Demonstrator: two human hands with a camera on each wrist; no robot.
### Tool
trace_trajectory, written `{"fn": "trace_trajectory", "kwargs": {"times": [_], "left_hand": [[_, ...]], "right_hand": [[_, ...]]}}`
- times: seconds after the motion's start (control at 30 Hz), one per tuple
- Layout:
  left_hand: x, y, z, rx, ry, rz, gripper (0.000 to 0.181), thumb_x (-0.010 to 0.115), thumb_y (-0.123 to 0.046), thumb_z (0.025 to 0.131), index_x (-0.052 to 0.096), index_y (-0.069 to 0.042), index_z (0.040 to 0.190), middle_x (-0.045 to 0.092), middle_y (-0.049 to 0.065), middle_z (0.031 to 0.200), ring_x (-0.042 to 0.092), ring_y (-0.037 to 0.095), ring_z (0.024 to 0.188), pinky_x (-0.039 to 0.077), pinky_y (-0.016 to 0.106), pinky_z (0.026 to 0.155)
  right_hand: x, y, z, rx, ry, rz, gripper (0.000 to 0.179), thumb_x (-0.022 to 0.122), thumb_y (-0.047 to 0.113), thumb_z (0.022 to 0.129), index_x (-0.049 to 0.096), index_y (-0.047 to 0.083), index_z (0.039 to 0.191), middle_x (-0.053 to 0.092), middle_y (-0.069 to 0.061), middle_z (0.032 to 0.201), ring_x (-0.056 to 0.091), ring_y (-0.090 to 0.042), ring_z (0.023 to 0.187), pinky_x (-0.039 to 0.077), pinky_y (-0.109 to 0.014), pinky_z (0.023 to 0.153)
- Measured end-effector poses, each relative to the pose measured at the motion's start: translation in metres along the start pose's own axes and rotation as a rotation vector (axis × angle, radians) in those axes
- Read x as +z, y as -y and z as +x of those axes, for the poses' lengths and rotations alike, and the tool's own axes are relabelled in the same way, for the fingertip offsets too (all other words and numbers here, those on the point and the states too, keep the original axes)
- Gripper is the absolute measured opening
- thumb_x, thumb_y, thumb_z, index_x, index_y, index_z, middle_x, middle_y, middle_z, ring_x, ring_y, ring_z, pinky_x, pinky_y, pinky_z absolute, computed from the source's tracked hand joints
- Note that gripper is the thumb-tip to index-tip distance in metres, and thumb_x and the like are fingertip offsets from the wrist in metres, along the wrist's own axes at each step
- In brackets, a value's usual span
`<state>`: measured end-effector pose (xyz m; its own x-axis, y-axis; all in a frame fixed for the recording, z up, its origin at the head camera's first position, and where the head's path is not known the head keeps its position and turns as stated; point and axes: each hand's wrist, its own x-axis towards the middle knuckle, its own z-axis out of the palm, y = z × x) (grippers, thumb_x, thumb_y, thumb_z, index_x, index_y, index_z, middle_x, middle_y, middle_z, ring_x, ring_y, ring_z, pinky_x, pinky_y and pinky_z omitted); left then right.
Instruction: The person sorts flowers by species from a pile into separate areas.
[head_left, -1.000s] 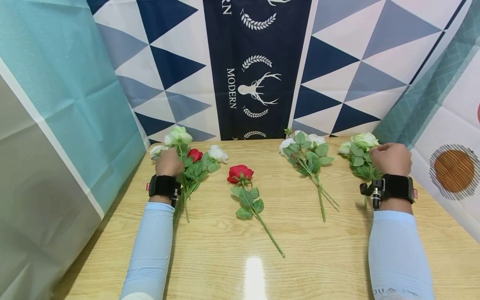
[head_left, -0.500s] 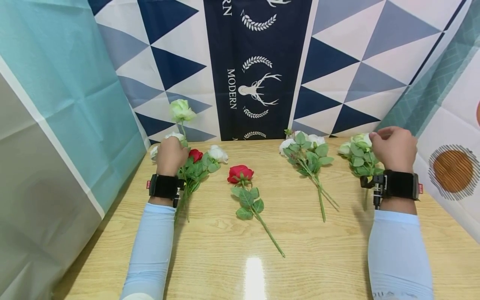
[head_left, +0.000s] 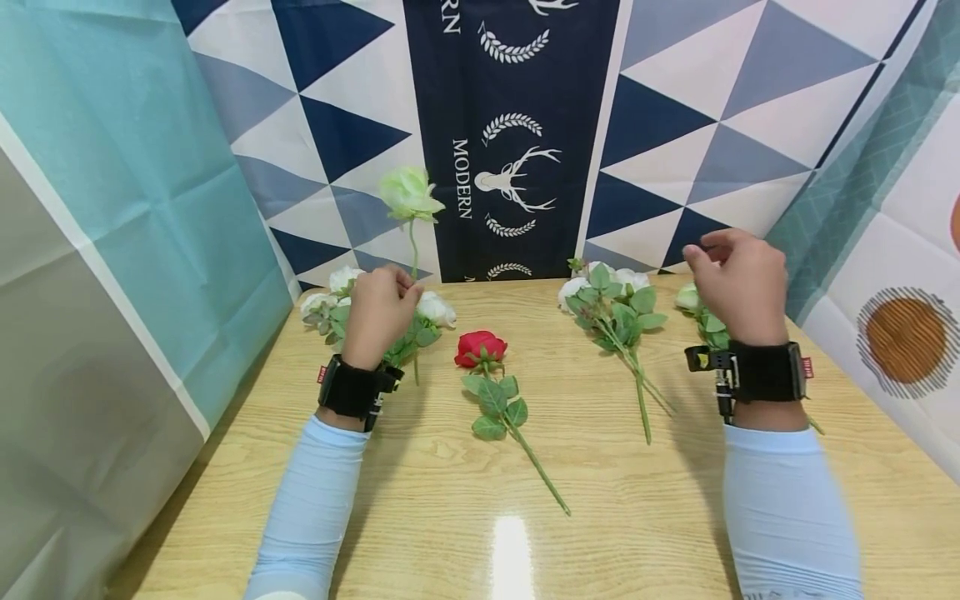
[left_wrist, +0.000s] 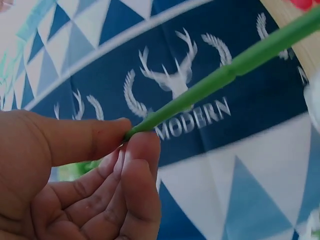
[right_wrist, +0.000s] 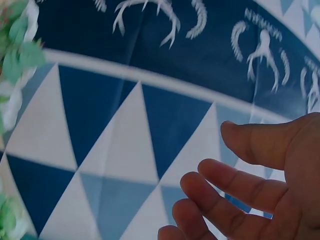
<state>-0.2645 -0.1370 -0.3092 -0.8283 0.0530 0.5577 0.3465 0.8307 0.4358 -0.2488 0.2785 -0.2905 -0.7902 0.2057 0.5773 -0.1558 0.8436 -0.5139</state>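
My left hand (head_left: 381, 315) holds a pale green artificial rose (head_left: 410, 193) upright above the left flower bunch. In the left wrist view, thumb and forefinger pinch its green stem (left_wrist: 220, 77). My right hand (head_left: 744, 279) is raised in front of the far right flowers (head_left: 711, 321) and partly hides them. Its loosely bent fingers (right_wrist: 235, 185) hold nothing in the right wrist view, with a gap between thumb and forefinger. A single red rose (head_left: 481, 348) lies on the table between the hands, its stem pointing toward me.
White roses (head_left: 437, 308) and leaves lie behind my left hand, partly hidden. A bunch of white roses (head_left: 603, 292) lies right of centre. The wooden table (head_left: 420, 517) ends at a patterned cloth (head_left: 517, 100) at the back; more cloth hangs along both sides.
My left hand has lifted the pale green rose out of the left bunch and moved it right. My right hand has risen from the far right flowers and shifted left, fingers loosened.
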Motion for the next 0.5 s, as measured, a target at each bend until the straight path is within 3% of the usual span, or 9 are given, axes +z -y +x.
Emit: {"fn": "trace_trajectory", "kwargs": {"times": [0.27,0.5], "left_hand": [[0.019,-0.021,-0.009,0.109,0.014,-0.068,0.015,0.063,-0.019,0.093,0.062,-0.006,0.086,0.061,0.002,0.071,0.056,0.012,0.056,0.045,0.028,0.055],[0.035,-0.041,-0.018,0.242,0.04,-0.148,0.011,0.063,-0.015,0.093,0.063,-0.006,0.088,0.062,0.001,0.074,0.054,0.008,0.058,0.045,0.024,0.057]], "right_hand": [[0.026,0.042,-0.014,-0.169,0.05,0.042,0.046,0.055,0.036,0.097,0.062,-0.005,0.118,0.064,-0.024,0.095,0.058,-0.035,0.076,0.042,-0.047,0.067],[0.052,0.07,-0.029,-0.312,0.134,0.132,0.039,0.057,0.034,0.096,0.065,0.0,0.113,0.064,-0.016,0.096,0.059,-0.031,0.088,0.044,-0.044,0.077]]}}
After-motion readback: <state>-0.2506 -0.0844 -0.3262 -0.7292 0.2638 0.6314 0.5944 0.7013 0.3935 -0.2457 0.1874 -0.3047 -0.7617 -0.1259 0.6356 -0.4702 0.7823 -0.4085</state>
